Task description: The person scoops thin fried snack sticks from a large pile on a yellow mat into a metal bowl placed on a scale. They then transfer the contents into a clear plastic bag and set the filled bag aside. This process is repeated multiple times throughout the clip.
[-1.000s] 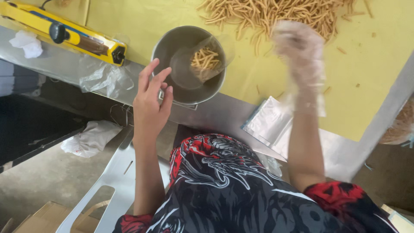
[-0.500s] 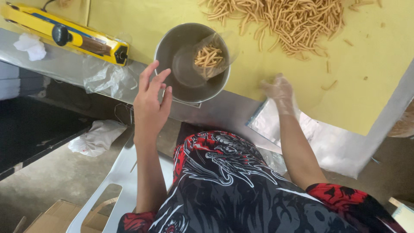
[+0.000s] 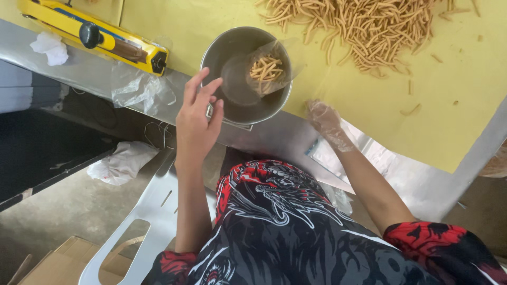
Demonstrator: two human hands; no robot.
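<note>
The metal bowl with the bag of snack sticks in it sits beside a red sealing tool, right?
Not quite: in the head view the sealing tool is yellow, not red. The metal bowl does hold a clear bag of snack sticks.

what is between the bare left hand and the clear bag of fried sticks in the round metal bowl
Nothing visible. The bare left hand rests at the round metal bowl rim; the clear bag of fried sticks sits inside, across open bowl.

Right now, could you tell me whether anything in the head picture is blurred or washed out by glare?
Head view: mostly sharp; left hand and metal bowl crisp, the gloved right hand slightly soft; light even and soft, a mild sheen on the steel table edge, the floor lower left dim.
</note>
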